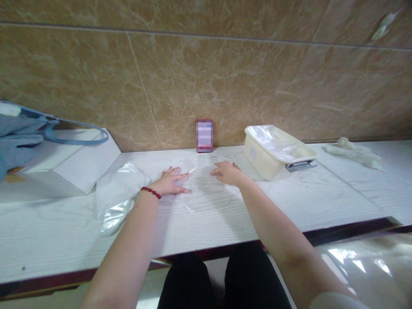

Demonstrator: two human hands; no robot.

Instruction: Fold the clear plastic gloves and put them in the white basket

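Observation:
A clear plastic bag (206, 195) lies flat on the white wood-grain table in front of me; its outline is faint. My left hand (170, 181), below a red bead bracelet (150, 192), rests with fingers spread at the bag's left edge. On the other side, my right hand (226, 172) reaches over the bag's upper right part, fingers stretched out and apart. Neither hand grips anything that I can see. Left of my left wrist lies a pile of clear plastic bags (117, 193).
A cream plastic bin (267, 161) holding clear plastic stands right of my right hand. A phone (204, 135) leans upright against the tiled wall. At left are a white box (77, 167) and a blue bag (19, 133). Crumpled plastic (354, 153) lies far right.

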